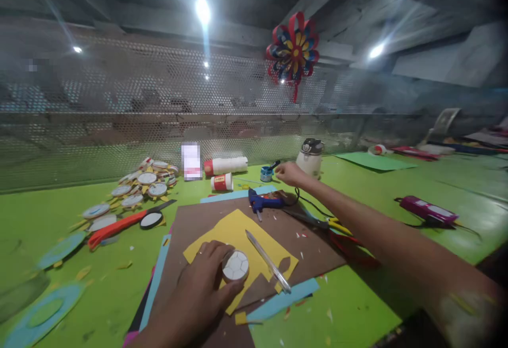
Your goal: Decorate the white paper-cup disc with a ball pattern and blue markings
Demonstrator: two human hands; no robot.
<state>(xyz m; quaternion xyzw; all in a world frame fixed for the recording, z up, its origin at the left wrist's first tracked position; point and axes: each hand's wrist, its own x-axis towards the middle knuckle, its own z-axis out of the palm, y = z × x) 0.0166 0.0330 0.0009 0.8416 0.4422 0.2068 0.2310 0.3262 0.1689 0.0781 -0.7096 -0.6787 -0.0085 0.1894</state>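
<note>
Green tabletop [369, 189] — L hand [206, 276] gripping round white line-patterned disc [235, 266]; R hand [290, 173], at disc's 1 o'clock, nr small blue jar [266, 174] — can't tell grip.

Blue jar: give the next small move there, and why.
Probably the right hand should lift the black stick clear of the blue jar: the hand is at the stick's end, grip unclear, while the left hand holds the patterned disc.

2 hands [204, 279] [291, 173], 1 pen [269, 261], 1 blu glue gun [265, 201], 1 sm jar [266, 174]
</note>
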